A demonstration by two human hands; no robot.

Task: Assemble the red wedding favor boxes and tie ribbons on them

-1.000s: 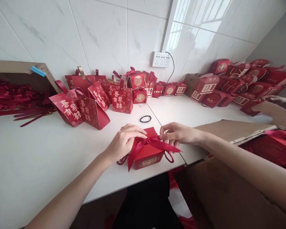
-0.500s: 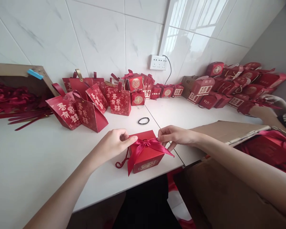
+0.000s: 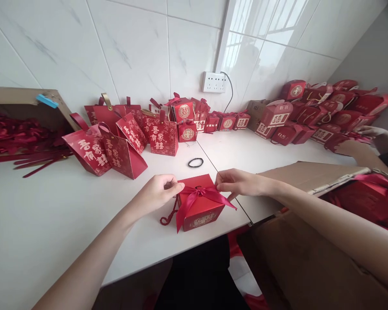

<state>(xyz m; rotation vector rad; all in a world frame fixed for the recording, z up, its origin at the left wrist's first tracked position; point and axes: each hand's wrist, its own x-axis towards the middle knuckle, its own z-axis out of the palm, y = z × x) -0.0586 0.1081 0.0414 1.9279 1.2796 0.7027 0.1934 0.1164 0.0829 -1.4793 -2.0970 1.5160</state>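
Now the left hand [image 3: 157, 191] has quit the knot [image 3: 199, 193].

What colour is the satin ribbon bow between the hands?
The satin ribbon bow is deep pinkish red, clearest in the head view.

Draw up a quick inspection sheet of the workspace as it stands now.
Surface: white table, seam across it.
Things: red box near the table's front edge, ribbon bow on top.
Clutter: black ring beyond the red box; red bags at left; stacked boxes at right.
Hands: left hand pinches the bow's left loop; right hand, its right.
Cables: dark cable beside the wall socket.
Surroundings: tiled wall behind; open cardboard box and another person's hands at right.
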